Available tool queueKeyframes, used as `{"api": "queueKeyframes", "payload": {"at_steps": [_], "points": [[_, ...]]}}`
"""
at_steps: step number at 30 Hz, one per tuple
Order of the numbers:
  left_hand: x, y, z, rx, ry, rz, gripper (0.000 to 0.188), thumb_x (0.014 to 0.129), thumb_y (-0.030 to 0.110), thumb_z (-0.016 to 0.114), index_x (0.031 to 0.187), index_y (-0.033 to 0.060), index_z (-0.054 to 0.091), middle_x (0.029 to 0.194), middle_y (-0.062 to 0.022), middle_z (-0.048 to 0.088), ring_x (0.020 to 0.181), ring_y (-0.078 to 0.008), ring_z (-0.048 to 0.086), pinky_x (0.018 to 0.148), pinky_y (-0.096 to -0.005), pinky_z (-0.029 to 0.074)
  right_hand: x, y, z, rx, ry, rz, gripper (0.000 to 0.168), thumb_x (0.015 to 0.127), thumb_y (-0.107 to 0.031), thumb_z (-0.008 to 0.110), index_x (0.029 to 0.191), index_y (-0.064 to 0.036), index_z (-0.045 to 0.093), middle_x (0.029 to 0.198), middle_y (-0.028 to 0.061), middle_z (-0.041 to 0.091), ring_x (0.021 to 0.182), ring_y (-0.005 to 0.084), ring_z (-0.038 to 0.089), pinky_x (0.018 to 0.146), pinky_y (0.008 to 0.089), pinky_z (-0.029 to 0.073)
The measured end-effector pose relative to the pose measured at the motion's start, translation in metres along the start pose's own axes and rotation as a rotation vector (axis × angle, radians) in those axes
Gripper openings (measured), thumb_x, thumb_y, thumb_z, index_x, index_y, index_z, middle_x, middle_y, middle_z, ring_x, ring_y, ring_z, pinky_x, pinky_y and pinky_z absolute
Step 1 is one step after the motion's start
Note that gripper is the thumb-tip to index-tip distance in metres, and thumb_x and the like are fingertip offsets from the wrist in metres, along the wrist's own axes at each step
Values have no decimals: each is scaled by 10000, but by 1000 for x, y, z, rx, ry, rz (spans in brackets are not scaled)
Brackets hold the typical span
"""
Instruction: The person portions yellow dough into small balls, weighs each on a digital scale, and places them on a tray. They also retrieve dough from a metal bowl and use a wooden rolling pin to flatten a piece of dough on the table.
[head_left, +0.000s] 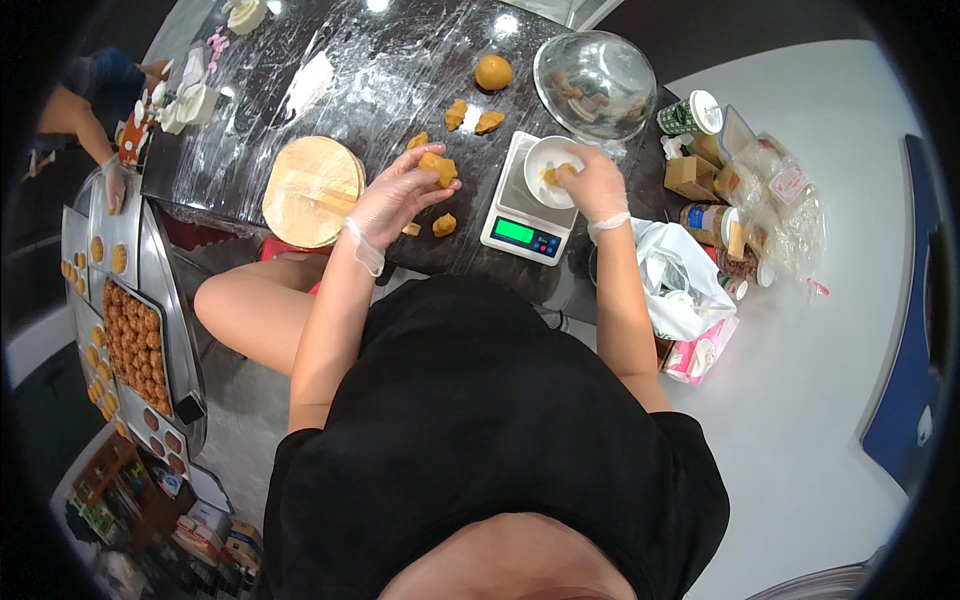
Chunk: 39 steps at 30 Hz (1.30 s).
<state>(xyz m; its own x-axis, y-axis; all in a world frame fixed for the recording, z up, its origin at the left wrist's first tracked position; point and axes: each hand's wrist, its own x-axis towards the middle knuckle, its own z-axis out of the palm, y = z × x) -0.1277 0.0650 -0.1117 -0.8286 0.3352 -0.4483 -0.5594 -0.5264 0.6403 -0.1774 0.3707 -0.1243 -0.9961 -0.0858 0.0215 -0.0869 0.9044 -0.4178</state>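
Observation:
My left hand (397, 187), in a clear plastic glove, holds a lump of yellow-brown dough (439, 169) at its fingertips. My gloved right hand (598, 180) reaches into a small white bowl (537, 185), its fingers on a small piece of dough (556, 175). Under the bowl is a digital kitchen scale (511, 196) with a lit green display. A round ball of dough (493, 73) lies beyond, near two torn pieces (455, 115). Another small piece (444, 225) rests below my left hand, and one more (418, 140) is partly hidden behind it.
Round wooden boards (311, 191) are stacked at the left on the flour-dusted dark table (405, 67). An upturned clear bowl (596, 86) stands back right. A white plastic bag (675, 277), jars and a paper cup (694, 112) line the right. At far left, a person's gloved hand (114, 187) touches a tray (124, 251).

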Motion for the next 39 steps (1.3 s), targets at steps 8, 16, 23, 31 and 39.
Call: {"api": "queueKeyframes", "payload": {"at_steps": [8, 16, 23, 31, 39], "points": [[13, 2, 38, 155, -5, -51, 197, 909, 170, 632, 1061, 86, 540, 1075, -126, 663, 911, -167, 649, 794, -244, 512, -6, -48, -56, 653, 44, -40, 245, 807, -167, 709, 1026, -60, 699, 918, 81, 674, 673, 145, 624, 654, 276, 504], [14, 6, 65, 83, -154, -66, 398, 918, 130, 602, 1285, 7, 505, 1153, -118, 618, 931, -156, 646, 792, -236, 536, -15, -92, -68, 634, -185, -345, 254, 761, -136, 730, 994, -37, 706, 846, 100, 687, 735, 164, 663, 675, 274, 518], [14, 6, 62, 251, -116, -52, 334, 904, 132, 638, 1208, 6, 578, 1092, -90, 652, 904, -119, 646, 795, -235, 541, -13, -99, -64, 592, -154, -391, 225, 747, -129, 726, 948, -28, 712, 796, 122, 689, 704, 193, 683, 656, 283, 533], [17, 7, 60, 304, -77, -41, 301, 899, 141, 651, 1165, 10, 600, 1049, -79, 663, 848, -104, 641, 756, -229, 539, -11, -98, -51, 560, -155, -351, 221, 733, -127, 726, 929, -27, 713, 776, 127, 691, 699, 186, 688, 665, 272, 538], [13, 6, 42, 120, -14, -37, 196, 908, 162, 628, 1063, 65, 558, 1010, -89, 659, 755, -110, 616, 661, -213, 511, 3, -71, -47, 757, -203, -138, 272, 732, -149, 734, 989, -59, 716, 855, 157, 690, 754, 191, 688, 701, 281, 537]]}}
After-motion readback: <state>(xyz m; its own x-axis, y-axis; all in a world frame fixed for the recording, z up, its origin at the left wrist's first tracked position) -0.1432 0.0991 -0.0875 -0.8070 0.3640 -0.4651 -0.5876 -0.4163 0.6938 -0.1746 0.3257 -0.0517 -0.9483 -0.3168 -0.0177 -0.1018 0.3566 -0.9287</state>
